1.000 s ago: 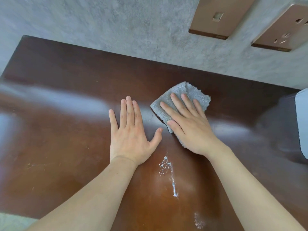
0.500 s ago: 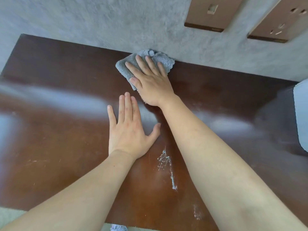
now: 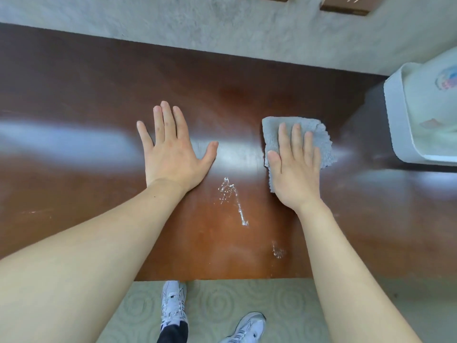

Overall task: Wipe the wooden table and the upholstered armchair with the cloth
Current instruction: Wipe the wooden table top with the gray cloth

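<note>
Pressing cloth (image 3: 319, 142) – no legible writing

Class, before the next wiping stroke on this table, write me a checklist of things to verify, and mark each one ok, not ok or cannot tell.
1. Right hand lies flat on the grey cloth: ok.
2. Cloth lies on the wooden table: ok.
3. Left hand rests flat on the table, apart from the cloth: ok.
4. White streak between the hands wiped away: not ok.
5. Smaller white mark near the front edge wiped away: not ok.
6. White container at the right, apart from the cloth: ok.
</note>
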### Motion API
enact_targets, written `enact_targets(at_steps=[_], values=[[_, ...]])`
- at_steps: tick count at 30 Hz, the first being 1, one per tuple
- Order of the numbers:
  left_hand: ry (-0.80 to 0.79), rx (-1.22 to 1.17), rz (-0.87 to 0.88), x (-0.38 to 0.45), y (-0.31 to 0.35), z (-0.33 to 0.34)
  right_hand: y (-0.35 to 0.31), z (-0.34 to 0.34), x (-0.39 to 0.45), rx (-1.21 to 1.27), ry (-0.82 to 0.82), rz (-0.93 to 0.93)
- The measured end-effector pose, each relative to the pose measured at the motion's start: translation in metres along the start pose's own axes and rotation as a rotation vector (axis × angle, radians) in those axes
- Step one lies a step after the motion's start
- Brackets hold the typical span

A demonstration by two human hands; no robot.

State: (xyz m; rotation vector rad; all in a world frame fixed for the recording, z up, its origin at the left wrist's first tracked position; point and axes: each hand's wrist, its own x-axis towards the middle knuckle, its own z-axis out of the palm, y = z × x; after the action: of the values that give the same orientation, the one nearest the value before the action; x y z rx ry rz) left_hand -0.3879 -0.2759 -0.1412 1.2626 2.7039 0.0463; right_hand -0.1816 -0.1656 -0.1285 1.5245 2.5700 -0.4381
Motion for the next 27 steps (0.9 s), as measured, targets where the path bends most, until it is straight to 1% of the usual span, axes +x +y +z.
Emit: enact_targets(at_steps=[4, 8, 9, 11, 13, 14, 17, 19, 23, 27], values=[[0.015, -0.094, 0.07, -0.004, -0.005, -0.003, 0.016, 0.01, -0.081, 0.056, -0.075, 0.062], [0.008, -0.249, 0.158, -0.013, -0.009, -0.011, 0.004, 0.03, -0.157, 0.052, -0.093, 0.1], [-0.007, -0.258, 0.184, -0.019, -0.01, -0.011, 0.0, 0.035, -0.169, 0.041, -0.083, 0.097], [-0.009, -0.196, 0.241, -0.043, -0.013, -0.007, -0.006, 0.041, -0.178, 0.022, -0.07, 0.096], [0.012, -0.087, 0.269, -0.077, -0.015, 0.001, -0.008, 0.041, -0.166, 0.018, -0.064, 0.08], [0.013, -0.052, 0.244, -0.093, -0.014, 0.005, -0.008, 0.04, -0.153, 0.016, -0.052, 0.061], [-0.03, -0.01, 0.077, -0.11, -0.01, 0.013, -0.01, 0.033, -0.104, -0.016, -0.019, -0.013], [-0.038, 0.004, 0.03, -0.104, -0.008, 0.015, -0.013, 0.027, -0.072, -0.044, 0.017, -0.046], [-0.031, 0.02, 0.043, -0.104, -0.008, 0.017, -0.019, 0.016, -0.009, -0.081, 0.066, -0.073], [-0.026, 0.021, 0.045, -0.103, -0.009, 0.018, -0.027, 0.001, 0.048, -0.038, 0.0, -0.081]])
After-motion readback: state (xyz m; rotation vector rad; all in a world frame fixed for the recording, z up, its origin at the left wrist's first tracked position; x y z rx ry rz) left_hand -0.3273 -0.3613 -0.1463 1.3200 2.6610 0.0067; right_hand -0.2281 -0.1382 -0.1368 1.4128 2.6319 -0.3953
